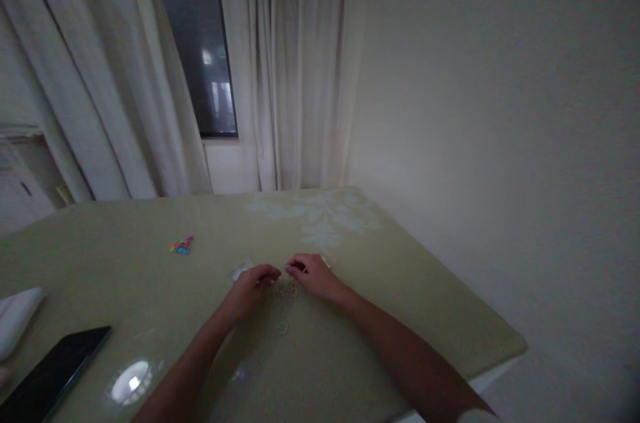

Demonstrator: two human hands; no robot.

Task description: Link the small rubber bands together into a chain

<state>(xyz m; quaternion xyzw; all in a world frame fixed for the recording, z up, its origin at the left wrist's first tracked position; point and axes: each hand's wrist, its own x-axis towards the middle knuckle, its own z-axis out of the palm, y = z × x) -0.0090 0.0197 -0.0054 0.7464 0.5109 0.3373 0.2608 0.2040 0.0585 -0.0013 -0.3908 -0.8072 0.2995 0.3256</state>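
Observation:
My left hand (251, 288) hovers over the table with its fingers bent and the fingertips together; what they hold, if anything, is too small to tell. Facing it, my right hand (316, 275) pinches a tiny pale thing I cannot make out. A short gap separates the two sets of fingertips. Just below them lies a small pile of thin, pale ring-like pieces (287, 289). Nearer to me, a single pale ring (283, 328) rests by itself on the table. Behind my left hand is a whitish, partly hidden item (242, 268), perhaps clear plastic.
The table (400, 303) has a pale green cover with a leaf pattern. Farther left sits a small heap of bright multicoloured pieces (182, 245). A dark flat device (55, 373) and a white object (19, 318) are at the left. Curtains (300, 76) and a wall border the table.

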